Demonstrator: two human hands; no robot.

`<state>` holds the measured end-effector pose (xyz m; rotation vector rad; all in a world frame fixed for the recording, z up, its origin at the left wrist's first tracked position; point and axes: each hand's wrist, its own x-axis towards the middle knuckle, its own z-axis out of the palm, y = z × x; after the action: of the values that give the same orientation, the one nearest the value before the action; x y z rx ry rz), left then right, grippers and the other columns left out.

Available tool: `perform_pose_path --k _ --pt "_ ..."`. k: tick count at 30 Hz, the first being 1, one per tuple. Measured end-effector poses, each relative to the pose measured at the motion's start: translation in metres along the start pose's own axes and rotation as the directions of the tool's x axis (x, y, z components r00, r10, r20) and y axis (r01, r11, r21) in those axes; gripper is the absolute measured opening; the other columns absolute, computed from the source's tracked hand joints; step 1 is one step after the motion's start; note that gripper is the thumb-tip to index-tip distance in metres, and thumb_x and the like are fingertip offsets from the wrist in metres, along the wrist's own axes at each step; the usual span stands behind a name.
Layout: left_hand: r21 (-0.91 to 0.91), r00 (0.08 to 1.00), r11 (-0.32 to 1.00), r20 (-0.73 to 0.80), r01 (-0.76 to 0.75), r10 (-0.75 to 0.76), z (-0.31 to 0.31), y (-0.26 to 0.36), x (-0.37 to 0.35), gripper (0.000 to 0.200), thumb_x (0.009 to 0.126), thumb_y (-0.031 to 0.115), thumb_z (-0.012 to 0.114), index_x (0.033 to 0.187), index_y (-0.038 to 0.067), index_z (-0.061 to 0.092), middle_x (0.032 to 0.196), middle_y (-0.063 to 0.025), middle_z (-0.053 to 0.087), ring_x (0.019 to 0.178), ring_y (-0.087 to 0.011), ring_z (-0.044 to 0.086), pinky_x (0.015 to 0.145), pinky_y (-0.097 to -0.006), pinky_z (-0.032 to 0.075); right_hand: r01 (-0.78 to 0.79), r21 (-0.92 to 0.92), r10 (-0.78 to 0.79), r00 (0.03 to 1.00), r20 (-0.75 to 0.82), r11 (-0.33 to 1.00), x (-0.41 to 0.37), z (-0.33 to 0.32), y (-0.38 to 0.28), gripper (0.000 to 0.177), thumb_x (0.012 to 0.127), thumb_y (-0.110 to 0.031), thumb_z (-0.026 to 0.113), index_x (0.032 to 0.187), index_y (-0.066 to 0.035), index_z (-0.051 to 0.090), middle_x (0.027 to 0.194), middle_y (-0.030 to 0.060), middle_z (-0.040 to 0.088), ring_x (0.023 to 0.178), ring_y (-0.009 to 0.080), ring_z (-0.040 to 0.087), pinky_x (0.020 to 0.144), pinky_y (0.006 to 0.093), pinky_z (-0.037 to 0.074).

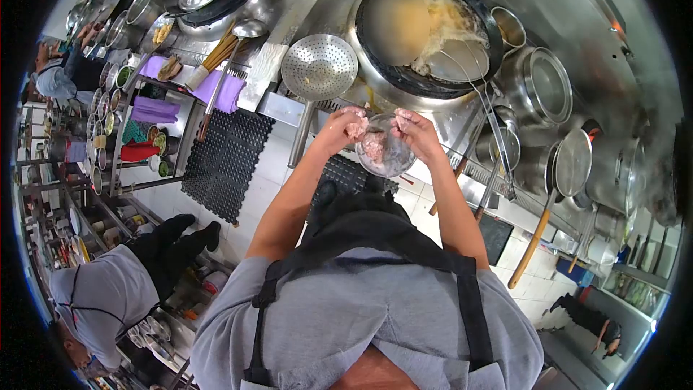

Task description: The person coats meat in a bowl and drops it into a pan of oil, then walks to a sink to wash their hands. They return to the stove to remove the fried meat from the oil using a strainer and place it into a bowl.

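Observation:
My left hand (335, 131) is closed round a lump of pale pink raw meat (356, 128) at the left rim of a round bowl. My right hand (421, 134) pinches a smaller pink piece at the opposite side. Between them, more raw meat (373, 147) lies in the bowl (396, 165), near the stove's front edge. Just beyond is a large dark wok (366, 65) of foaming yellowish oil; part of it is blurred. A wire skimmer (457, 65) dips into the wok, its handle reaching out to the right.
A perforated metal strainer (320, 66) rests left of the wok, its handle jutting forward. Metal pots (546, 87) and a long wooden-handled strainer (574, 162) stand right. A shelf with purple cloths (155, 110) and people (108, 282) are at left. Black mats (227, 166) cover floor.

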<state>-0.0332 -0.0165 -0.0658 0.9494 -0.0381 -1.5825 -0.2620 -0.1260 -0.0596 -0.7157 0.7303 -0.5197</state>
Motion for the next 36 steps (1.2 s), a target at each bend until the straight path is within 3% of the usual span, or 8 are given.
perform_pose_path --k 5,13,18,19,21,23,32,36 --pt "0.142 0.997 0.987 0.004 -0.077 0.077 -0.023 -0.017 0.001 0.012 0.088 0.006 0.068 0.099 0.006 0.063 0.089 -0.0056 0.065 0.081 -0.0178 0.065 0.070 -0.0367 0.056 -0.106 0.380 0.094 0.994 0.048 0.919 0.001 0.013 -0.006 0.017 0.098 -0.005 0.060 0.114 -0.001 0.062 0.102 0.0122 0.068 0.081 0.0164 0.064 0.074 0.0298 0.057" --pt "0.197 0.979 0.964 -0.067 -0.177 0.193 -0.035 -0.021 -0.022 0.009 0.088 0.007 0.068 0.094 0.002 0.063 0.081 -0.0063 0.065 0.068 -0.0174 0.063 0.054 -0.0323 0.049 0.038 -0.479 -0.067 0.997 -0.044 0.877 0.002 0.037 -0.025 0.029 0.102 -0.026 0.055 0.086 -0.004 0.064 0.070 0.0010 0.059 0.054 0.0078 0.051 0.049 0.0239 0.041" --pt "0.285 0.985 0.956 -0.133 -0.065 0.107 -0.039 -0.027 -0.030 0.013 0.086 0.010 0.070 0.095 0.002 0.063 0.085 -0.0069 0.066 0.071 -0.0174 0.064 0.059 -0.0326 0.053 0.313 -0.899 -0.550 0.829 0.100 0.308 0.060 0.072 -0.139 0.044 0.101 -0.035 0.049 0.083 0.002 0.065 0.067 0.0152 0.063 0.064 0.0272 0.062 0.064 0.0414 0.047" --pt "0.292 0.986 0.955 -0.135 -0.051 0.094 -0.040 -0.028 -0.029 0.014 0.086 0.010 0.070 0.096 0.002 0.063 0.087 -0.0071 0.067 0.072 -0.0173 0.064 0.061 -0.0324 0.054 0.299 -0.952 -0.626 0.732 0.268 -0.058 0.118 0.035 -0.142 0.035 0.100 -0.031 0.054 0.092 0.000 0.067 0.071 0.0086 0.064 0.064 0.0193 0.061 0.058 0.0366 0.049" --pt "0.246 0.988 0.967 -0.111 -0.073 0.103 -0.039 -0.026 -0.030 0.016 0.085 0.008 0.069 0.099 0.002 0.063 0.091 -0.0079 0.067 0.076 -0.0178 0.065 0.066 -0.0330 0.055 0.231 -0.930 -0.493 0.868 0.063 0.287 0.176 0.011 -0.151 0.032 0.096 -0.029 0.058 0.097 0.000 0.069 0.074 0.0147 0.066 0.073 0.0261 0.066 0.071 0.0400 0.053" --pt "0.125 0.986 0.983 -0.079 -0.135 0.146 -0.030 -0.023 -0.036 0.021 0.084 0.006 0.068 0.104 0.000 0.063 0.096 -0.0089 0.067 0.082 -0.0189 0.066 0.072 -0.0344 0.057 -0.009 -0.996 -0.661 0.747 -0.068 0.091 0.182 0.026 -0.175 0.027 0.091 -0.020 0.061 0.105 0.001 0.070 0.082 0.0162 0.070 0.076 0.0291 0.068 0.080 0.0408 0.054" --pt "0.139 0.973 0.978 0.193 -0.155 0.126 0.023 0.024 -0.037 0.032 0.089 0.000 0.057 0.121 -0.003 0.053 0.101 -0.0138 0.067 0.091 -0.0268 0.071 0.077 -0.0384 0.063 0.582 -0.805 -0.173 0.786 0.593 -0.115 0.009 0.105 -0.102 0.040 0.084 -0.010 0.069 0.123 -0.004 0.067 0.109 0.0168 0.071 0.093 0.0251 0.070 0.088 0.0337 0.055" --pt "0.229 0.962 0.955 0.237 -0.189 0.134 0.057 0.037 -0.035 0.024 0.094 0.003 0.052 0.117 -0.003 0.053 0.098 -0.0142 0.068 0.076 -0.0232 0.071 0.065 -0.0343 0.062 0.261 -0.930 -0.190 0.958 0.215 0.261 -0.025 0.134 -0.079 0.034 0.084 -0.010 0.064 0.116 -0.002 0.070 0.110 0.0241 0.068 0.094 0.0367 0.069 0.087 0.0411 0.053"
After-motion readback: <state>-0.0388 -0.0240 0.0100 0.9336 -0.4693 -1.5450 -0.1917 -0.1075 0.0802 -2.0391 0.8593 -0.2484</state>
